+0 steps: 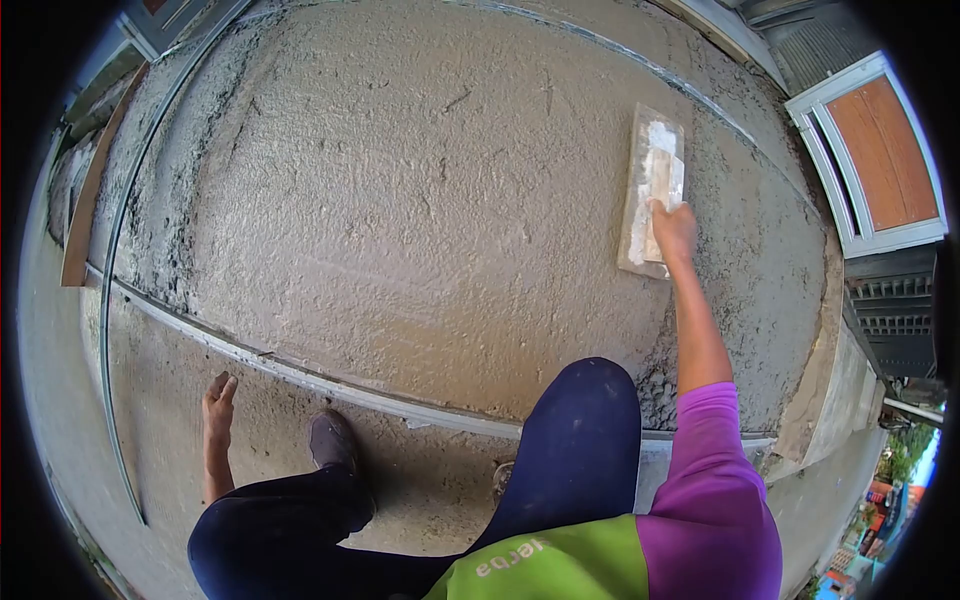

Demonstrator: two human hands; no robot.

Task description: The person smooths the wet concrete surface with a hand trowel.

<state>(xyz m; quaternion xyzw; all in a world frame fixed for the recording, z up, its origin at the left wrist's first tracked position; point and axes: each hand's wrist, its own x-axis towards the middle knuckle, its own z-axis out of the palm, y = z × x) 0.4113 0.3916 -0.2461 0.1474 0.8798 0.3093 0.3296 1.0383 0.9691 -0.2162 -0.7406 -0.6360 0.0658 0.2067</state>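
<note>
My right hand is wrapped round the handle of a rectangular float, whose back is smeared with pale cement. The float lies on the right part of a wet concrete surface, rough and pitted in places. My left hand hangs at the lower left, near a long metal rail along the near edge of the concrete. Its fingers are partly bent and hold nothing visible.
A thin dark hose or rod curves down the left side. A wooden board stands at the left edge. Another strip crosses the far side. A white-framed orange panel is at the right.
</note>
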